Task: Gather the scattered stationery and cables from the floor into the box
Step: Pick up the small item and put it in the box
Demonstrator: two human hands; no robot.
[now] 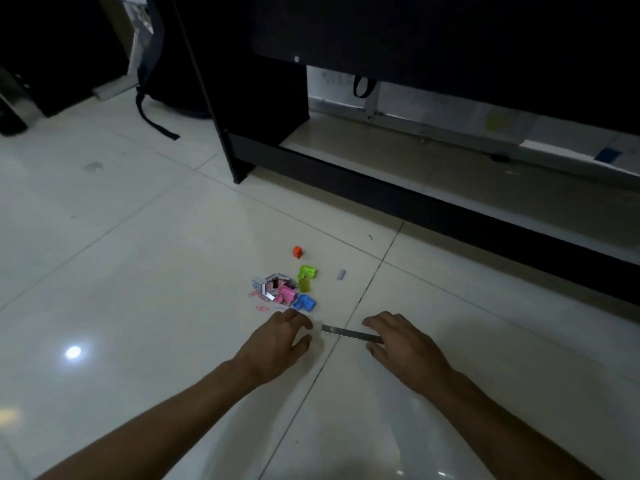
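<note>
Your right hand (403, 341) pinches one end of a staple strip (349, 333), and your left hand (277, 344) hovers loosely curled, holding nothing. The pile of clips and staples (284, 289) lies just beyond your left fingers (298, 320) on the floor (138, 254). No box shows, so most of the gathering looks undone.

Floor (138, 254) is glossy off-white tile with thin dark grout lines, and just past the left hand (277, 344) there's a bright little pile: a blue clip (305, 302), a pink clip (286, 294), a lime green clip (307, 278), some silvery staple blocks (268, 289), plus an orange-red cube (297, 251) a bit further out. Between the hands is a plain silver-grey metal strip (349, 333), with one small grey staple block (341, 274) beyond it. The desk (415, 36) past both hands is flat black, and a dark navy bag strap (152, 116) dangles far off beyond the left hand.
</note>
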